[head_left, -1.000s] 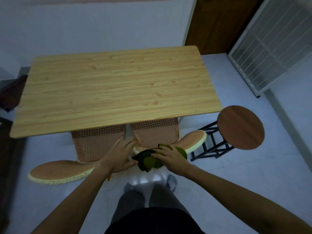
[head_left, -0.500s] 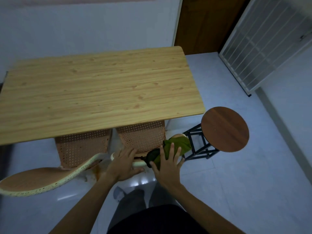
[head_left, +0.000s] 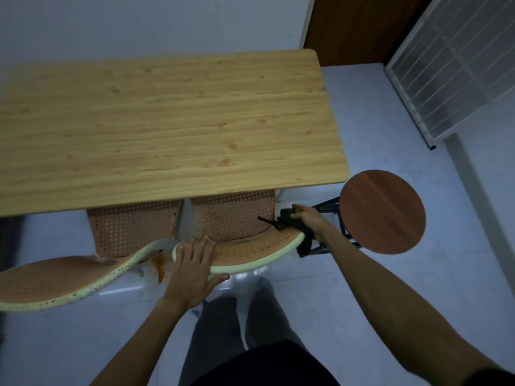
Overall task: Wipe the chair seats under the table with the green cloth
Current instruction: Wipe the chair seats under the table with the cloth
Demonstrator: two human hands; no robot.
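Since a moment before, the right hand (head_left: 312, 222) had slid the green cloth (head_left: 289, 225) to the far right edge of the right chair seat (head_left: 239, 218), beside the round stool (head_left: 381, 210). Its fingers were closed around the bunched cloth. The left hand (head_left: 192, 271) lay flat, fingers spread, on the chair's pale rim. The cloth looked soft and light, easy to hold in a bunch.

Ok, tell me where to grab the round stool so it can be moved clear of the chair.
Grip the round stool by the rim of its wooden seat, from its right or near side. The flat disc overhangs the black frame, so fingers can probably hook under the edge there. Its left side is crowded by the right hand, the cloth and the chair.
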